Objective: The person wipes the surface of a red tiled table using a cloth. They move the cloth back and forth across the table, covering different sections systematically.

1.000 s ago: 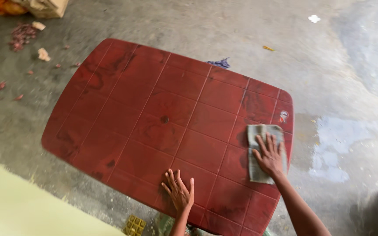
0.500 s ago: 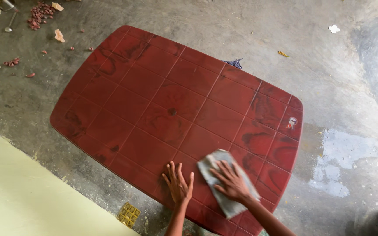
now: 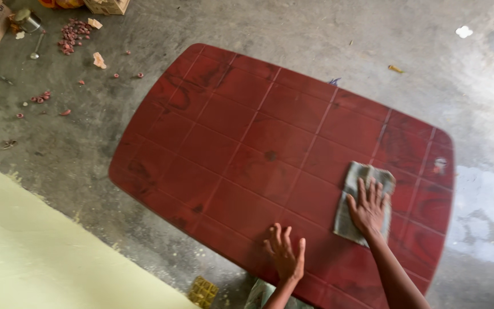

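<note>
The right hand [image 3: 368,207] pressed flat, fingers spread, on the cloth [image 3: 361,201] near the tabletop's [image 3: 230,120] right edge; the left hand [image 3: 285,256] lay splayed at the near edge. Leaning there might tip the table.

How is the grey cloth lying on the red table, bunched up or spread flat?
Spread flat. The grey cloth lies as an open rectangle on the red table, pressed under the right hand, palm down, fingers splayed.

Left hand [image 3: 284,258], right hand [image 3: 368,209]: bare, no gloves, rings or sleeves; slim forearms
</note>
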